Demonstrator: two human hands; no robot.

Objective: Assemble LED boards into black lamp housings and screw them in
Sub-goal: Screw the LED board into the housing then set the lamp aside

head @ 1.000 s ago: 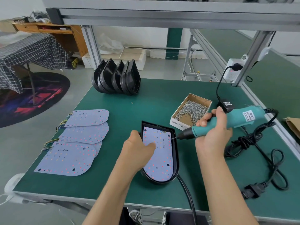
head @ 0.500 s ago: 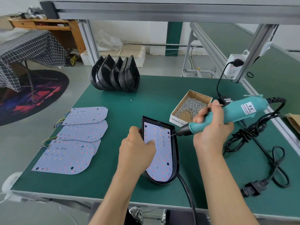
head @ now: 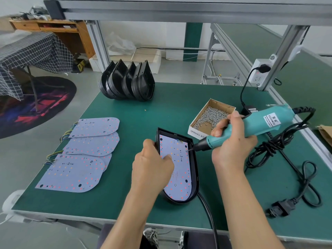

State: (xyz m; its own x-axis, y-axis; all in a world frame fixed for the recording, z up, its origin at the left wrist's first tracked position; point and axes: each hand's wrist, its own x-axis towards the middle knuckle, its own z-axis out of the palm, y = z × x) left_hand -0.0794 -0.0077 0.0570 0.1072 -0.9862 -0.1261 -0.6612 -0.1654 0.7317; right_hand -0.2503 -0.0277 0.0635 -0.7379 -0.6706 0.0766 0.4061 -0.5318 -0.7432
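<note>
A black lamp housing point(head: 195, 169) lies flat on the green table with a white LED board point(head: 179, 177) seated inside it. My left hand point(head: 152, 169) holds the housing's left wall, thumb outside and fingertips pressing on the board. My right hand point(head: 231, 142) grips a teal electric screwdriver point(head: 256, 124). Its bit touches a screw at the board's upper right edge. A cardboard box of screws point(head: 212, 117) stands just behind the screwdriver. Several spare LED boards point(head: 86, 151) lie at the left, and a row of empty black housings point(head: 127, 83) stands at the back.
A tangled black power cord point(head: 280, 150) with a loose plug point(head: 280, 209) lies at the right. A thick black cable point(head: 208, 216) runs from the housing over the front edge. A wall socket point(head: 260, 72) sits on the aluminium frame post at the back right.
The screwdriver's bit has come down from above the board's right edge onto the screw there. My left hand stays on the housing.
</note>
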